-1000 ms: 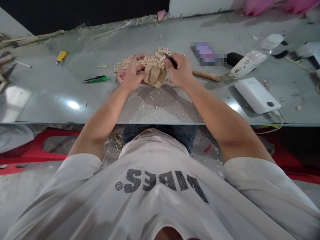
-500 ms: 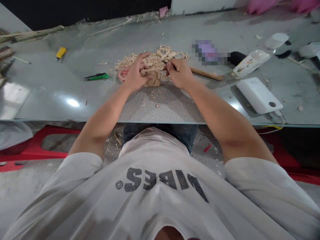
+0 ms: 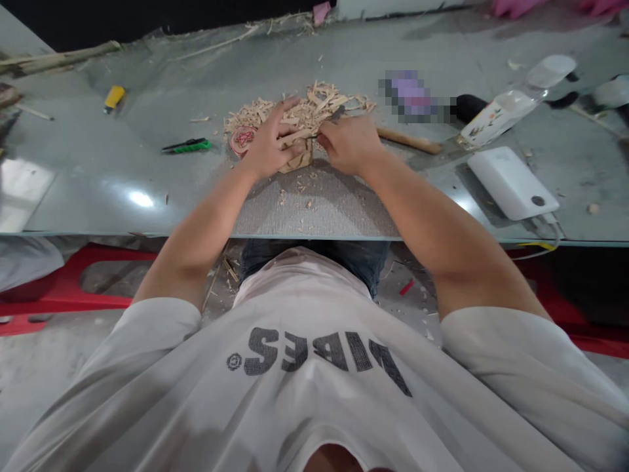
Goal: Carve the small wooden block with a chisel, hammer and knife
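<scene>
My left hand (image 3: 268, 147) is wrapped around a small carved wooden block (image 3: 299, 161), its thumb across the near side and its fingers over the far side. Closed around a slim dark carving knife (image 3: 338, 113), my right hand (image 3: 351, 145) is just right of the block. The knife's thin tip points left to the block's upper right edge; whether it touches is hard to tell. Pale wood shavings (image 3: 324, 99) are heaped behind both hands. A round piece with a red star design (image 3: 242, 139) lies beside my left wrist.
Right of my hand lies a wooden handle (image 3: 413, 140). Farther right are a white power bank (image 3: 511, 183) with a cable, a clear bottle (image 3: 515, 108) and a pixelated purple item (image 3: 410, 94). Left are a green cutter (image 3: 189, 145) and a yellow object (image 3: 114, 98). The table's edge (image 3: 314, 237) is near.
My right hand has turned and shifted slightly left, bringing the knife tip to the block. The block has tilted in my left hand, which stays in nearly the same place.
</scene>
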`<state>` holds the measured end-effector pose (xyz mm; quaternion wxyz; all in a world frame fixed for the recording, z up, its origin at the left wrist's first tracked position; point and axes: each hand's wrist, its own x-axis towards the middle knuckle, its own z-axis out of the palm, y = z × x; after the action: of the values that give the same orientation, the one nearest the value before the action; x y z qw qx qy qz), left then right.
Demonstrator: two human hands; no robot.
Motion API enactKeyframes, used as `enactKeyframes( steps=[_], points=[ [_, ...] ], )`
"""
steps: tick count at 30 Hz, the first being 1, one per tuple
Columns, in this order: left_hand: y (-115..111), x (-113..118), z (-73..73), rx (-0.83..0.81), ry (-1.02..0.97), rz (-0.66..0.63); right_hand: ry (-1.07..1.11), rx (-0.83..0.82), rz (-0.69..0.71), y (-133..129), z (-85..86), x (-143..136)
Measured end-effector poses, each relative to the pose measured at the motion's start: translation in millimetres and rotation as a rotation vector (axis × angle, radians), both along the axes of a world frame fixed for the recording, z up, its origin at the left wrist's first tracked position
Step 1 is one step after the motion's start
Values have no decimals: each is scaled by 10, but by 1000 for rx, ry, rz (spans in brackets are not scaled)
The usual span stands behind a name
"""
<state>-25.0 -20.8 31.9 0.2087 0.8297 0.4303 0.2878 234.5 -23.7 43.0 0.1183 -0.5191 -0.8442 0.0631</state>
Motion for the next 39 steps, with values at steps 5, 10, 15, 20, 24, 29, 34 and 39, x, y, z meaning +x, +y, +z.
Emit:
enactKeyframes(
  steps=[5,10,15,20,24,29,34,39],
  points=[
    [-61,48,43,-131,-131,6,62,44,66,52,18,9],
    [28,-22,-46,-185,-240,-39,375,-39,60,160,-79,-13],
    [38,-48,-75,-203,-288,-45,403,-88,27,155,-143,-34],
    [24,-9,-46,-169,-329,-52,451,-139,6,134,-209,-61],
    [25,6,-26,-185,-279,1,491,-134,-5,154,-263,-102],
    [73,4,-54,-202,-312,22,468,-75,-6,205,-330,-109],
    [104,4,-68,-178,-326,-14,384,-19,-44,229,-377,-94],
    [132,9,-86,-173,-290,7,366,-30,-69,244,-399,-108]
  ],
)
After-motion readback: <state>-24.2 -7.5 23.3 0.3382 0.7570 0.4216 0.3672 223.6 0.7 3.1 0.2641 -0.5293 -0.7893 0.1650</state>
